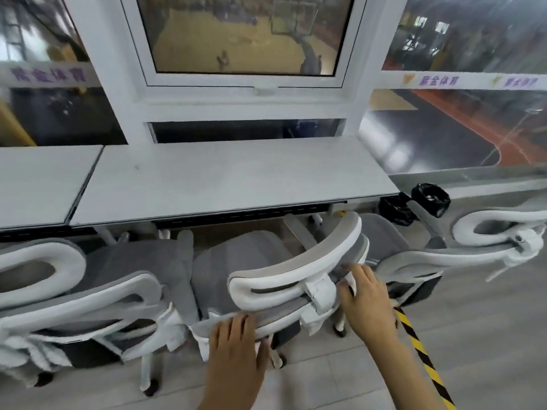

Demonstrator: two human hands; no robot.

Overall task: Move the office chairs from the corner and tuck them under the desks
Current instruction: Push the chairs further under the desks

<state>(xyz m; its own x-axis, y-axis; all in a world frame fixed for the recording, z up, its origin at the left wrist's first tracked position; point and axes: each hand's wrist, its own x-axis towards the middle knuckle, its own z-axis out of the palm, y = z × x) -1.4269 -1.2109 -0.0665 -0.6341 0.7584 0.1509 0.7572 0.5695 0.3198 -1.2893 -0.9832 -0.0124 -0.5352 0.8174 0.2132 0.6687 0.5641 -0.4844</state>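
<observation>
- Left hand [235, 338]: fingers straight, pressing flat on the back rim of the middle grey-mesh, white-framed office chair [275, 279].
- Right hand [365, 294]: fingers curled round that chair's white frame.
- Chair seat is partly under the long white desk [225, 179], between two matching chairs.

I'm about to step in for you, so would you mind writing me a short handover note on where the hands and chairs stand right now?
Left hand: fingers laid on the lower backrest frame of the middle chair; whether they curl round it is unclear.
Right hand: grips that chair's back beside the headrest bracket.
Middle chair: faces the desk, seat only partly under the edge, turned at an angle.
Left chair: at the desks, seat near the edge.
Right chair: past the desk's end, not tucked.
Left to do: straighten and push in the middle chair, then place the right one.
</observation>
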